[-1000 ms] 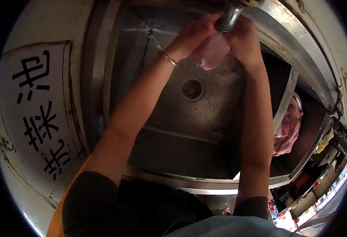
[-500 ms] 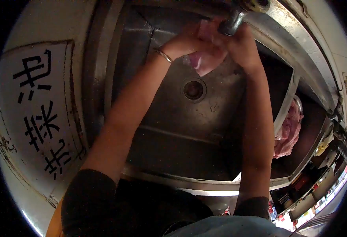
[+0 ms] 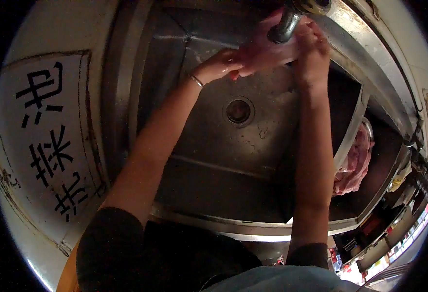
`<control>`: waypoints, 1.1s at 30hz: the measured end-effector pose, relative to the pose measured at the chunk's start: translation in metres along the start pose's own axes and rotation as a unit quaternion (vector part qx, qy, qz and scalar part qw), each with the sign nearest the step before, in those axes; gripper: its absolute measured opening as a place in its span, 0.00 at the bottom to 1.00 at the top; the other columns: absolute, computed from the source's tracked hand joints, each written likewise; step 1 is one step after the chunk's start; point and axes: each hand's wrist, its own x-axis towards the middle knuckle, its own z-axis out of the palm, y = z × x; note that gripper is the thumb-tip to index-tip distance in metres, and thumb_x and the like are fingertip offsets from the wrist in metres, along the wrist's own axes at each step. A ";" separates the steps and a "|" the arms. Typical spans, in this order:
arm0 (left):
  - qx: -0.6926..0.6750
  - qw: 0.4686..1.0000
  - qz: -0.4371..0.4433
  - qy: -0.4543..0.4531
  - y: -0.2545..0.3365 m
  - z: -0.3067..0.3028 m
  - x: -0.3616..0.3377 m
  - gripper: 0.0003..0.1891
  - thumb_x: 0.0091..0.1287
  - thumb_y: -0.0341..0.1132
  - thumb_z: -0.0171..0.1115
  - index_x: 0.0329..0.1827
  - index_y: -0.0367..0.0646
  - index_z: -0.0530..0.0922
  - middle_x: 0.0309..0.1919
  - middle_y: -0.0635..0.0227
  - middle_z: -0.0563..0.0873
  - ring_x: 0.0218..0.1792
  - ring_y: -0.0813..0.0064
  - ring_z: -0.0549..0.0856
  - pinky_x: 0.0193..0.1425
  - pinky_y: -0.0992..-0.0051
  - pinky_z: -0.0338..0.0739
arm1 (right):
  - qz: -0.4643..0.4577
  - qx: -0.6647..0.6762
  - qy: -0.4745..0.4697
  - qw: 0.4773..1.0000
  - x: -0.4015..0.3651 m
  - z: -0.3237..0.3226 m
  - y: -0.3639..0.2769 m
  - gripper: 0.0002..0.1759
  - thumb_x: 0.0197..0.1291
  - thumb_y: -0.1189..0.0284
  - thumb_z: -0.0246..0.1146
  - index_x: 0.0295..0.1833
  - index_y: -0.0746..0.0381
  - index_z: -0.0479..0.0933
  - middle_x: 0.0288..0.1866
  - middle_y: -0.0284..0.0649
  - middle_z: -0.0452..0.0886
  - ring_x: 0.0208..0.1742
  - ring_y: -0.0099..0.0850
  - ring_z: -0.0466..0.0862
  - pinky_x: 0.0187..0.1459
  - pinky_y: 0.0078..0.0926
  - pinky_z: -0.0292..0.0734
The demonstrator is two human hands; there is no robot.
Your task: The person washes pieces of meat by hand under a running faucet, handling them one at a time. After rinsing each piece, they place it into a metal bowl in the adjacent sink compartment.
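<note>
A wide piece of raw meat [image 3: 262,52] is stretched between my hands under the metal faucet [image 3: 286,28], whose spout covers part of it. My left hand [image 3: 219,65] pinches the meat's left edge, fingers closed on it. At the right end, my right hand [image 3: 313,61] is wrapped round the meat, with its fingertips partly hidden. Below them lies the bottom of the steel sink [image 3: 214,131], with its round drain [image 3: 239,111].
More raw meat [image 3: 355,163] is piled in the adjoining basin on the right, beyond a metal divider [image 3: 352,124]. A white sign with black characters [image 3: 48,131] is on the left. The sink's front rim [image 3: 257,229] runs close to my body.
The meat was bunched and folded between both hands; now it is spread out wider. My left hand has moved slightly left and down, my right hand slightly right.
</note>
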 end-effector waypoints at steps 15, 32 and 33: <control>-0.452 0.890 -0.051 -0.021 0.000 -0.003 -0.007 0.15 0.58 0.34 0.60 0.48 0.45 0.73 0.43 0.68 0.78 0.41 0.78 0.79 0.47 0.77 0.74 | -0.066 -0.307 -0.151 0.937 -0.082 0.015 0.046 0.20 0.44 0.77 0.65 0.46 0.63 0.73 0.39 0.41 0.76 0.41 0.33 0.77 0.44 0.27 0.71; -0.248 0.936 0.098 0.231 0.073 0.050 -0.061 0.17 0.52 0.32 0.64 0.44 0.38 0.73 0.34 0.73 0.79 0.33 0.84 0.78 0.35 0.82 0.72 | -0.010 0.001 0.045 0.999 -0.015 0.056 0.033 0.13 0.55 0.76 0.58 0.47 0.64 0.73 0.37 0.32 0.77 0.35 0.18 0.73 0.36 0.17 0.69; -0.248 0.935 0.099 0.232 0.076 0.051 -0.060 0.17 0.52 0.32 0.64 0.44 0.38 0.73 0.34 0.73 0.79 0.33 0.84 0.78 0.35 0.82 0.72 | -0.009 0.002 0.043 0.999 -0.018 0.057 0.034 0.13 0.55 0.76 0.58 0.47 0.64 0.73 0.37 0.32 0.77 0.35 0.18 0.73 0.36 0.17 0.69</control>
